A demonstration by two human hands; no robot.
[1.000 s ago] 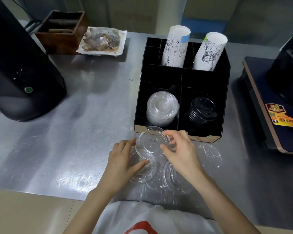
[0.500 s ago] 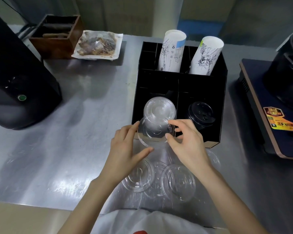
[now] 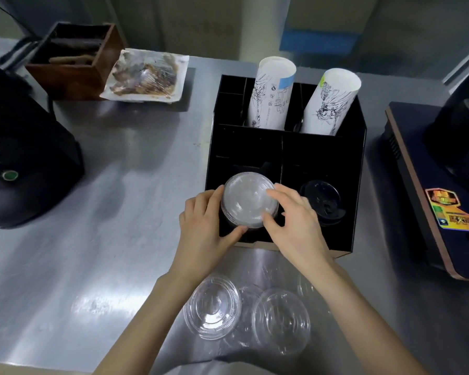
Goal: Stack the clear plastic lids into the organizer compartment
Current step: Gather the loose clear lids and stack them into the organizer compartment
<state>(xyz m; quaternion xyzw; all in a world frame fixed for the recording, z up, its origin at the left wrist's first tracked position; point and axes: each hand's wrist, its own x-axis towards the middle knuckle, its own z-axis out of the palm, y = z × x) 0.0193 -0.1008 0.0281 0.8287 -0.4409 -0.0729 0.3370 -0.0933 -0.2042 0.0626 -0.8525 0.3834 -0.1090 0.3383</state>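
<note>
A black organizer (image 3: 355, 185) stands on the steel counter. Its front left compartment holds a stack of clear plastic lids (image 3: 248, 203). My left hand (image 3: 205, 226) and my right hand (image 3: 295, 226) grip the topmost lid from either side, pressing it onto that stack. Several loose clear lids (image 3: 213, 307) lie on the counter near me, between my forearms; another clear lid (image 3: 282, 319) sits to their right, and some overlap.
A stack of black lids (image 3: 322, 198) fills the front right compartment. Two rolls of paper cups (image 3: 271, 90) stand in the back compartments. A black machine (image 3: 25, 163) stands left, a wooden box (image 3: 73, 58) and a wrapped tray (image 3: 146, 74) far left, an appliance (image 3: 444, 185) right.
Both hands lifted one clear lid from the loose pile, carried it forward over the organizer's front edge and set it on the stack in the front left compartment.
</note>
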